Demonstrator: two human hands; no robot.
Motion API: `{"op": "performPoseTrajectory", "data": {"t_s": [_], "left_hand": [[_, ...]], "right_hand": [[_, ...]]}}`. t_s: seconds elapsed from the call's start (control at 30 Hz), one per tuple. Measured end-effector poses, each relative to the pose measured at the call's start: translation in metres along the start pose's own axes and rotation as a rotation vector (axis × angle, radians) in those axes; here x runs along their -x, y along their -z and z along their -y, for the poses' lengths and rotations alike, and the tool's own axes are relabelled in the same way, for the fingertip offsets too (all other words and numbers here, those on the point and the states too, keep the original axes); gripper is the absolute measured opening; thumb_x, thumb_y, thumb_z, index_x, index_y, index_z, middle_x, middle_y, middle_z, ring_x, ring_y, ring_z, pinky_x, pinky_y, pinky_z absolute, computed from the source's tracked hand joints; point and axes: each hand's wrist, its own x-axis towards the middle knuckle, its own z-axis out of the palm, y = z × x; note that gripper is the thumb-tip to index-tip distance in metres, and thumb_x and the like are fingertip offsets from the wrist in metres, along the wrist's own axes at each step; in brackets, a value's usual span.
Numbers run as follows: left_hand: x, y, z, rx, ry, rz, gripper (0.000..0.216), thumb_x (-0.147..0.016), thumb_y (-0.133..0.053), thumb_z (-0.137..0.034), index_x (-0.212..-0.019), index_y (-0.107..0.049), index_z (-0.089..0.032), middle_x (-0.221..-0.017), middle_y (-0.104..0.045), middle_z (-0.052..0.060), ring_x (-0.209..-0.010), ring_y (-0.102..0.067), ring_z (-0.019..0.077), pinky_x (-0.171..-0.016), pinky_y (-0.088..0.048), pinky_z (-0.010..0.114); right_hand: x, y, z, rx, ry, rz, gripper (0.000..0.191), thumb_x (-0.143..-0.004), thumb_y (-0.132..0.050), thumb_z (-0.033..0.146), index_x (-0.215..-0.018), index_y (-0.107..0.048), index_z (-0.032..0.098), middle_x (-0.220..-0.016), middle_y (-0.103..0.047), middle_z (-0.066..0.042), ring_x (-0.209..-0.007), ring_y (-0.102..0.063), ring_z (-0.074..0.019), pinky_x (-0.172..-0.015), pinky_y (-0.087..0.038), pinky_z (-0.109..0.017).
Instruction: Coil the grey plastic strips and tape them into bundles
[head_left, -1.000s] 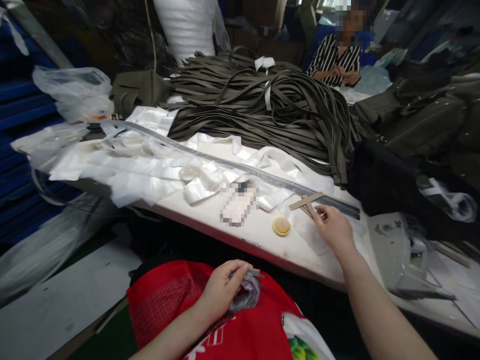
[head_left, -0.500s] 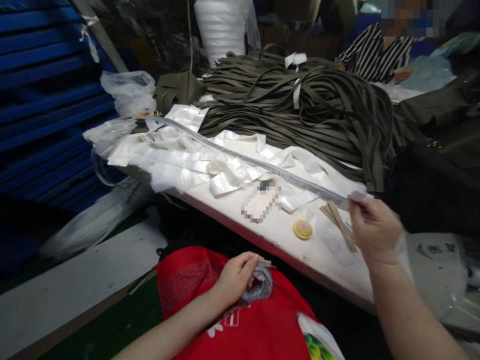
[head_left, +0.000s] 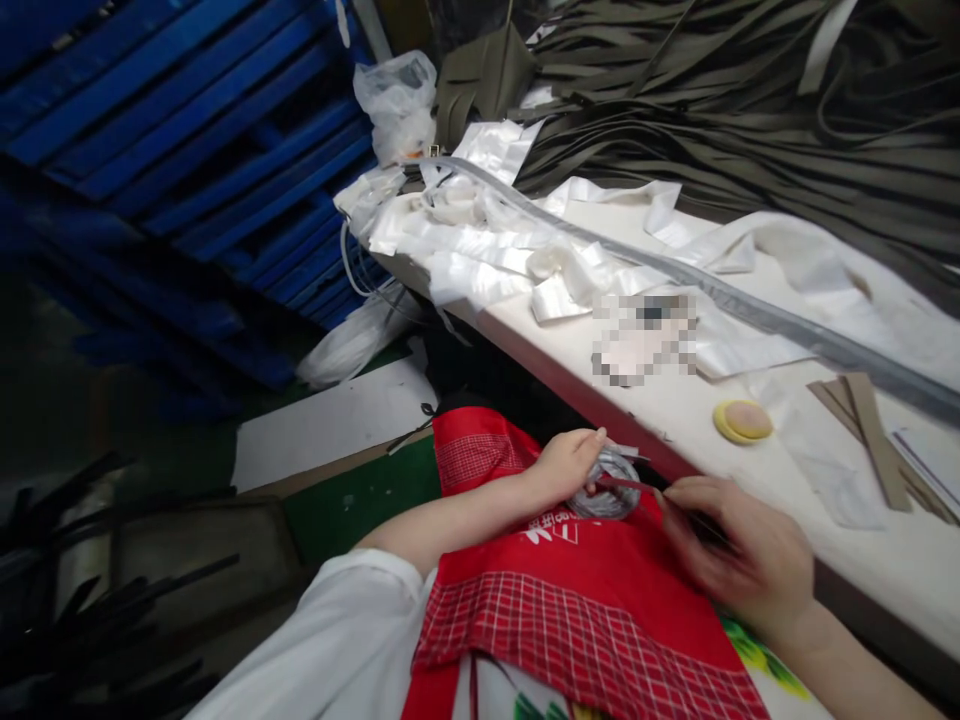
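My left hand (head_left: 566, 465) is closed around a loop of shiny grey strip (head_left: 616, 500), held just above the red apron (head_left: 592, 610) on my lap. My right hand (head_left: 750, 550), a little blurred, is beside it with thumb and fingers pinched together. A thin reddish strip (head_left: 631, 484) runs from its fingertips to the loop. On the white table (head_left: 555, 370), a long grey strip (head_left: 697, 283) lies stretched out. A yellow round piece with a pinkish top (head_left: 742, 422) sits near the table edge, close to flat brown strips (head_left: 874, 440).
White ribbon (head_left: 570, 285) lies in folds along the table, near a pixelated object (head_left: 645, 340). Dark olive straps (head_left: 720, 140) are heaped behind. A clear plastic bag (head_left: 397, 100) is at the far end. Blue slats (head_left: 247, 130) stand at the left.
My right hand has left the end of the long grey strip on the table and come down beside my left hand. My view has swung left and down; the co-worker is out of sight.
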Motion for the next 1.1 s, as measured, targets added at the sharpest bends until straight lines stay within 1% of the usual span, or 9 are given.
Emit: {"op": "performPoseTrajectory", "data": {"t_s": [0.1,0.17,0.23,0.33,0.5,0.63,0.8,0.97,1.1], "left_hand": [[-0.001,0.002,0.003,-0.070,-0.005,-0.004,0.056,-0.093,-0.035,-0.058,-0.103,-0.067,-0.012,-0.069,-0.068,0.004,-0.042,-0.054,0.0089,-0.043,-0.039,0.020],[-0.002,0.003,0.004,-0.110,-0.015,0.005,0.058,-0.093,-0.033,-0.058,-0.102,-0.068,-0.012,-0.066,-0.068,0.004,-0.043,-0.055,0.0094,-0.043,-0.038,0.019],[-0.001,0.003,0.003,-0.135,-0.031,0.014,0.059,-0.093,-0.032,-0.059,-0.101,-0.068,-0.013,-0.063,-0.067,0.004,-0.044,-0.056,0.0097,-0.045,-0.038,0.019],[0.002,0.001,-0.002,-0.161,-0.066,0.019,0.061,-0.093,-0.031,-0.060,-0.099,-0.069,-0.013,-0.064,-0.067,0.004,-0.046,-0.056,0.0112,-0.048,-0.041,0.021],[0.005,0.000,-0.009,-0.227,-0.143,-0.020,0.059,-0.092,-0.038,-0.059,-0.090,-0.072,-0.011,-0.075,-0.071,0.006,-0.067,-0.060,0.0158,-0.060,-0.045,0.024],[0.009,0.002,-0.014,-0.311,-0.175,-0.012,0.055,-0.093,-0.039,-0.053,-0.081,-0.072,-0.011,-0.070,-0.067,0.003,-0.065,-0.056,0.0148,-0.059,-0.042,0.023],[0.020,0.002,-0.029,-0.450,-0.404,0.069,0.046,-0.096,-0.037,-0.038,-0.068,-0.066,-0.013,-0.069,-0.061,0.002,-0.066,-0.054,0.0131,-0.063,-0.041,0.023],[0.029,-0.001,-0.036,-0.492,-0.470,0.063,0.035,-0.092,-0.049,-0.037,-0.074,-0.069,-0.015,-0.072,-0.064,0.004,-0.072,-0.058,0.0149,-0.067,-0.043,0.023],[0.030,-0.002,-0.032,-0.485,-0.508,0.043,0.032,-0.093,-0.048,-0.032,-0.081,-0.072,-0.015,-0.080,-0.068,0.005,-0.077,-0.062,0.0154,-0.071,-0.046,0.023]], "right_hand": [[0.003,0.000,0.000,0.102,0.168,0.001,0.018,-0.080,-0.066,0.019,-0.095,-0.060,0.025,-0.085,-0.073,-0.004,-0.073,-0.068,-0.0198,-0.068,-0.051,-0.030],[0.004,-0.003,0.000,0.123,0.237,0.070,0.014,-0.082,-0.064,0.020,-0.095,-0.061,0.024,-0.087,-0.073,-0.005,-0.075,-0.068,-0.0186,-0.069,-0.051,-0.029],[0.004,-0.009,-0.001,0.144,0.275,0.155,0.009,-0.085,-0.058,0.022,-0.092,-0.063,0.022,-0.087,-0.073,-0.005,-0.075,-0.067,-0.0174,-0.069,-0.050,-0.027],[0.003,-0.022,-0.005,0.212,0.265,0.217,0.017,-0.087,-0.050,0.020,-0.089,-0.067,0.020,-0.089,-0.072,-0.007,-0.075,-0.065,-0.0180,-0.068,-0.048,-0.028],[0.004,-0.036,-0.011,0.193,0.099,0.175,0.018,-0.086,-0.052,0.020,-0.088,-0.069,0.022,-0.083,-0.068,-0.006,-0.076,-0.060,-0.0190,-0.066,-0.047,-0.029],[-0.001,-0.029,-0.008,0.043,0.008,0.126,0.015,-0.089,-0.054,0.021,-0.093,-0.068,0.022,-0.084,-0.067,-0.005,-0.078,-0.060,-0.0182,-0.070,-0.047,-0.030],[-0.015,-0.024,-0.016,-0.141,-0.275,0.037,0.016,-0.086,-0.061,0.034,-0.078,-0.067,0.022,-0.075,-0.066,-0.003,-0.071,-0.060,-0.0188,-0.065,-0.046,-0.031],[-0.016,-0.034,-0.032,-0.352,-0.544,0.113,0.030,-0.083,-0.062,0.049,-0.074,-0.065,0.020,-0.072,-0.066,-0.003,-0.067,-0.059,-0.0190,-0.062,-0.047,-0.030],[-0.016,-0.041,-0.039,-0.597,-0.756,0.202,0.045,-0.088,-0.048,0.058,-0.078,-0.067,0.019,-0.069,-0.066,-0.004,-0.063,-0.058,-0.0195,-0.059,-0.048,-0.032]]}}
